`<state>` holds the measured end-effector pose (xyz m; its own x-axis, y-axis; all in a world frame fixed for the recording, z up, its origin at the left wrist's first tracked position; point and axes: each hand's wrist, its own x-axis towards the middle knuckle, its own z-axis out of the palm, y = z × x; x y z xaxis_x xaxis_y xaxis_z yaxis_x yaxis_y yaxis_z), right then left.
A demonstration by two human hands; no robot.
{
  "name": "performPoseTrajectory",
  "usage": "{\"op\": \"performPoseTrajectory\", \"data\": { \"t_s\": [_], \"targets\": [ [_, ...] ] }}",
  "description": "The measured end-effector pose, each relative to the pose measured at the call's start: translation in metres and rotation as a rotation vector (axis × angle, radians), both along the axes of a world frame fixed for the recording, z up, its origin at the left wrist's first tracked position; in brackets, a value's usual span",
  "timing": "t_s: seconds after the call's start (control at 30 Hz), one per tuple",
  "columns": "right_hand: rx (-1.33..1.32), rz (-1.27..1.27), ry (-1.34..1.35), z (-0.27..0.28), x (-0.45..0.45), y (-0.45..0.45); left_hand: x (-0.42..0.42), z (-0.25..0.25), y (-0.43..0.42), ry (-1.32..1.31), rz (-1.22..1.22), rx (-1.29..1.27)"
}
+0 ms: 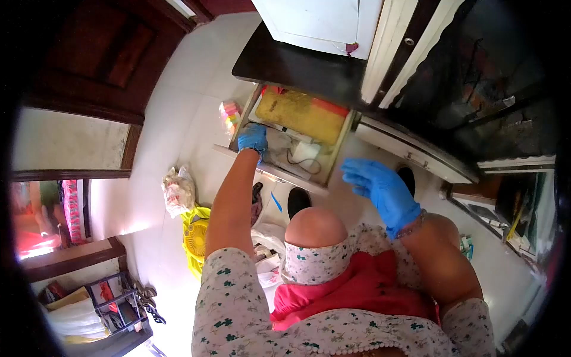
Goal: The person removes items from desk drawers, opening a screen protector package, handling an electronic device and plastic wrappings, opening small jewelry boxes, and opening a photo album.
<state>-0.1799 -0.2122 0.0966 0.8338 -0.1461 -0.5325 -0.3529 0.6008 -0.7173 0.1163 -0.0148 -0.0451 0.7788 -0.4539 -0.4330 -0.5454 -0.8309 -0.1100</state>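
Observation:
An open drawer [324, 189] juts out below a dark countertop. My left hand [253, 138], in a blue glove, reaches into its left end, beside a clear plastic bag [277, 143]. The fingers point down and are partly hidden, so whether they grip anything cannot be made out. A white piece with a thin cord [306, 151] lies in the front of the drawer. Behind it is a long yellow package [300, 113]. My right hand [380, 190], also gloved in blue, hovers above my knee, right of the drawer, fingers stretched out and holding nothing.
A dark countertop [297, 65] overhangs the drawer, with a white appliance [321, 24] on it. To the right is another drawer front [410, 146]. On the floor at left are a multicoloured pack [229, 116], a plastic bag [178, 191] and a yellow fan-like item [196, 238].

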Motion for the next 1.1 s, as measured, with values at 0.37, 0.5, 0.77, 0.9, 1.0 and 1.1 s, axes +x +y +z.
{"op": "performPoseTrajectory", "data": {
  "t_s": [0.37, 0.5, 0.77, 0.9, 1.0, 1.1],
  "targets": [
    [-0.069, 0.01, 0.015, -0.009, 0.002, 0.01, 0.005, -0.056, -0.003, 0.006, 0.099, 0.019],
    [-0.055, -0.015, 0.028, 0.005, -0.001, 0.006, 0.016, -0.047, 0.001, -0.004, -0.096, -0.093],
    [-0.071, -0.002, -0.001, -0.003, 0.0, 0.007, 0.002, 0.11, 0.014, 0.611, 0.547, -1.415],
    [-0.449, 0.012, -0.2, -0.031, 0.0, 0.002, -0.043, 0.108, -0.025, 0.701, 0.462, -1.301],
    [-0.382, -0.19, -0.121, -0.021, 0.011, 0.011, -0.129, 0.116, -0.065, 0.775, 0.287, -1.16],
    [-0.161, -0.209, -0.093, -0.008, 0.006, -0.001, -0.158, 0.113, -0.067, 1.103, 0.194, -1.218]
  ]
}}
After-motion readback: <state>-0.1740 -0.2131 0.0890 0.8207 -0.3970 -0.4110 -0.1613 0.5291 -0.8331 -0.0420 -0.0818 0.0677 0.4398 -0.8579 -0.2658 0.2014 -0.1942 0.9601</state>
